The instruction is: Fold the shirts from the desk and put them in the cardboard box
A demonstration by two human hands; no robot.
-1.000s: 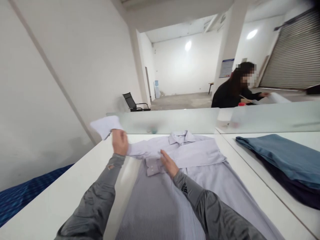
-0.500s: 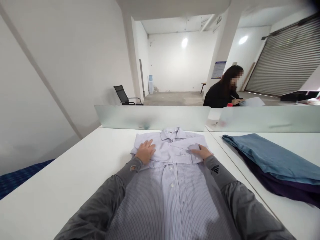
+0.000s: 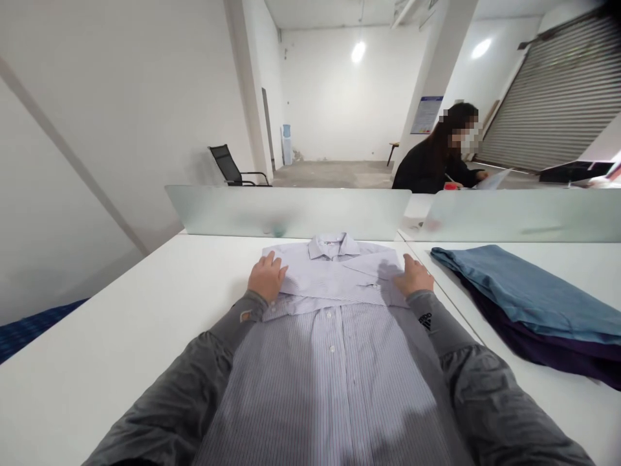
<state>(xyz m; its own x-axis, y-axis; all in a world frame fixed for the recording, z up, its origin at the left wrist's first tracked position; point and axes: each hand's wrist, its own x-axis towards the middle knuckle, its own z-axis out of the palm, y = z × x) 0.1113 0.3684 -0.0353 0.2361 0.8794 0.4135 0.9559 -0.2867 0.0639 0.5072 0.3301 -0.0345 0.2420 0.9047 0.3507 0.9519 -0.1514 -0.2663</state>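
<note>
A pale striped button-up shirt (image 3: pixel 330 349) lies flat on the white table (image 3: pixel 121 323), collar at the far end, both sleeves folded across the chest. My left hand (image 3: pixel 266 277) rests on the shirt's left shoulder edge with its fingers curled down onto the cloth. At the right shoulder edge my right hand (image 3: pixel 413 276) presses on the fabric in the same way, fingers bent. Grey jacket sleeves cover both my arms.
Folded blue cloth (image 3: pixel 528 294) lies over a dark purple garment (image 3: pixel 548 353) on the table at the right. Frosted glass dividers (image 3: pixel 291 210) stand behind the shirt. A person in black (image 3: pixel 431 168) sits beyond them. A black chair (image 3: pixel 228 168) stands by the far wall.
The left sleeve, held up a second ago, now lies folded across the chest. Both hands have since slid outward to the shirt's shoulder edges.
</note>
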